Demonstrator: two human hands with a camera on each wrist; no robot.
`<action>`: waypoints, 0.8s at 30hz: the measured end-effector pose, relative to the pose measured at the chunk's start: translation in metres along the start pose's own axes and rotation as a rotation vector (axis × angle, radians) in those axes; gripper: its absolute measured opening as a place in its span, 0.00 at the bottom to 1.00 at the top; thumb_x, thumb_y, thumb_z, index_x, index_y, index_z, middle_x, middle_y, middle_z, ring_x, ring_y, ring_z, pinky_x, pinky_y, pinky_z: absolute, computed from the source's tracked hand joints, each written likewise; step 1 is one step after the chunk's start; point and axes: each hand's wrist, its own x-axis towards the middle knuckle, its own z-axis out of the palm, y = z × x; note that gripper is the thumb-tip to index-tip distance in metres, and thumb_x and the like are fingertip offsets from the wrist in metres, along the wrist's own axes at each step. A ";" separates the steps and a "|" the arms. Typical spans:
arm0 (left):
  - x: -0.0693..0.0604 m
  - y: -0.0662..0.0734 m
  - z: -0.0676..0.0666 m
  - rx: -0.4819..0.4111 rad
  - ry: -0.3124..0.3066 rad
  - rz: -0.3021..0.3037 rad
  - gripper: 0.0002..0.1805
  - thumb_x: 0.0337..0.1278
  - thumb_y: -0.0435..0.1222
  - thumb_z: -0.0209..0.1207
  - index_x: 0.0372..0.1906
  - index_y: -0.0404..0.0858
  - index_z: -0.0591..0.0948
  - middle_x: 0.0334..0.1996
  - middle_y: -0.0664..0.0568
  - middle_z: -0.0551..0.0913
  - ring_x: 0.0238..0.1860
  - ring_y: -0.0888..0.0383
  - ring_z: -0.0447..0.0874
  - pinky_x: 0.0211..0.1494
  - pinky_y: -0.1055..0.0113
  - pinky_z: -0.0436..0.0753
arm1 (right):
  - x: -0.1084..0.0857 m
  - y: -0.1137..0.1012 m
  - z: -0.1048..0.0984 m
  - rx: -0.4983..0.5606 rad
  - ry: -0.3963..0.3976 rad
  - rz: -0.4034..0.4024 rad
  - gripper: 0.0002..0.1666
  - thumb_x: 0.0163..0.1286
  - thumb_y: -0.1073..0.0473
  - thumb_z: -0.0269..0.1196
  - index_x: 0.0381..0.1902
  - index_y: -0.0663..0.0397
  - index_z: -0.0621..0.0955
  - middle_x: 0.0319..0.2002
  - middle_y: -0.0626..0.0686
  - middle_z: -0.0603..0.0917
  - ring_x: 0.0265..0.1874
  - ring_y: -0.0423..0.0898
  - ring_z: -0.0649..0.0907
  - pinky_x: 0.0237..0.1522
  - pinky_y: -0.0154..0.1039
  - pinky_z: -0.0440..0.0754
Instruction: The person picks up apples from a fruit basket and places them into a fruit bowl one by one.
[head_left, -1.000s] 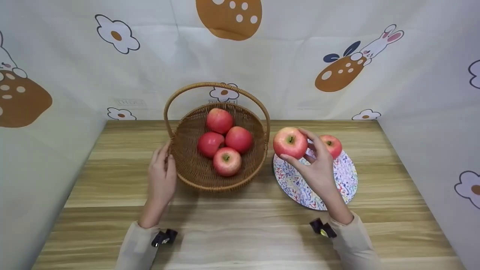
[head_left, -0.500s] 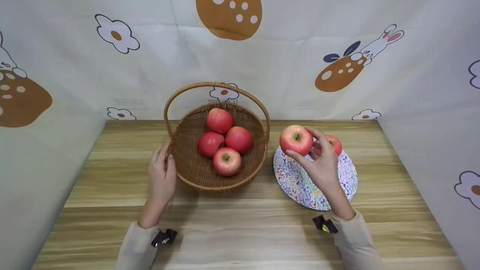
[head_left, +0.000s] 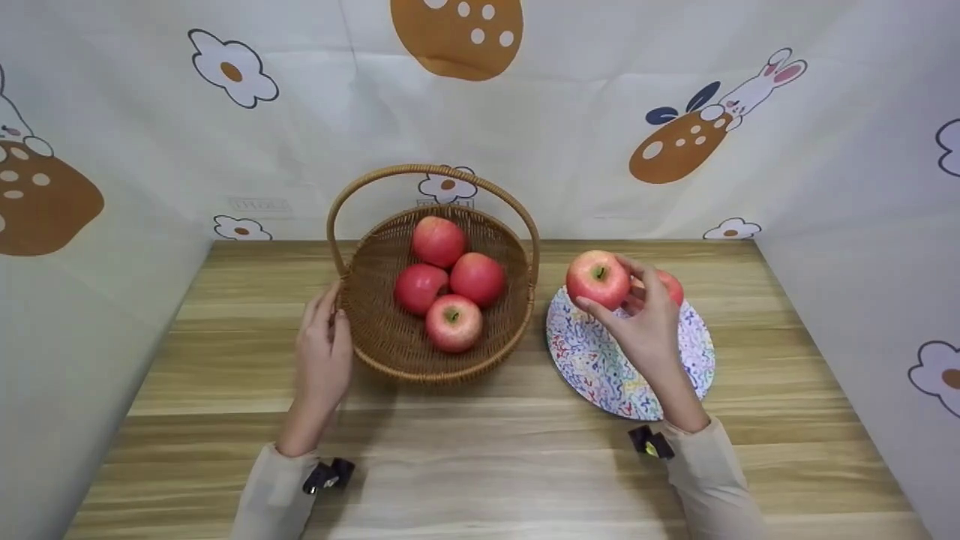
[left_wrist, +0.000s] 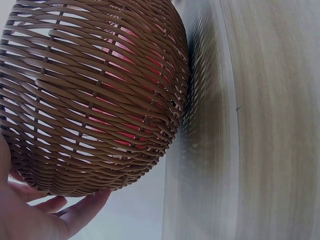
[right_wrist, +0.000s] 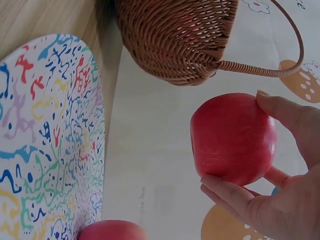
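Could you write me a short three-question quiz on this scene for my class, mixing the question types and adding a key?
1. Count: How many apples lie in the basket?
2. True or false: The left hand grips the basket by its handle.
3. Multiple choice: What does the right hand hold?
A. the patterned plate
B. an apple
C. the basket

Key:
1. Four.
2. False; it touches the outside of the basket.
3. B.
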 end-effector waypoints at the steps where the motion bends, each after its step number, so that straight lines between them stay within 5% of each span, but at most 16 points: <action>1: 0.000 0.000 0.000 -0.005 0.000 0.000 0.26 0.74 0.26 0.47 0.74 0.25 0.72 0.71 0.31 0.73 0.62 0.37 0.79 0.64 0.42 0.81 | 0.000 0.001 0.000 -0.008 -0.002 0.003 0.44 0.57 0.64 0.82 0.68 0.67 0.75 0.63 0.65 0.80 0.56 0.61 0.84 0.49 0.21 0.80; 24: -0.002 0.000 0.001 -0.018 0.033 0.045 0.25 0.74 0.24 0.48 0.72 0.24 0.73 0.66 0.29 0.77 0.62 0.34 0.78 0.64 0.38 0.79 | 0.012 0.028 -0.003 -0.021 -0.029 0.011 0.40 0.59 0.64 0.81 0.63 0.70 0.73 0.60 0.68 0.82 0.54 0.63 0.86 0.45 0.24 0.83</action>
